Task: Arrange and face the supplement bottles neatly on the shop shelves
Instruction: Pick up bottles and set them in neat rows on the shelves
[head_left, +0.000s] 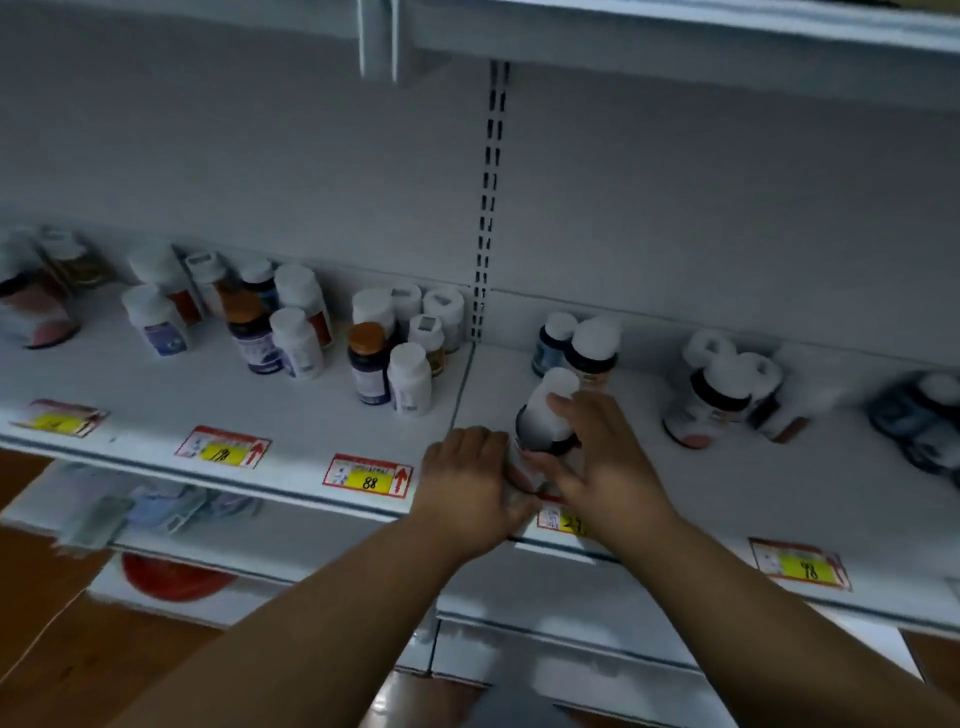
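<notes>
Right hand (592, 447): fingers curled round a white-capped bottle (548, 410), thumb low at its base, fingertips (563, 402) up near the cap; bottle leans, not yet stood straight
Left hand (467, 478): just left of the held bottle, fingers bent over something small and pale at the shelf's front edge (too blurred to say whether it holds that or only steadies the bottle's base)
Held bottle: near the front lip of the shelf (311, 431), right above a half-hidden price tag (563, 519)
Behind the grip: two bottles (576, 345) upright, close together, toward the back panel
Right of the grip: a cluster (722, 395), at least one tipped on its side, well apart from the hands; darker bottles (924, 421) farther right, blurred
Left of the grip: loose groups (389, 358), mostly upright but staggered, labels turned different ways; more (254, 317) farther left
Progress: early by my reading; one bottle in hand, most rows unaligned and not pulled forward
Left to do: stand fallen ones, front and face every group
</notes>
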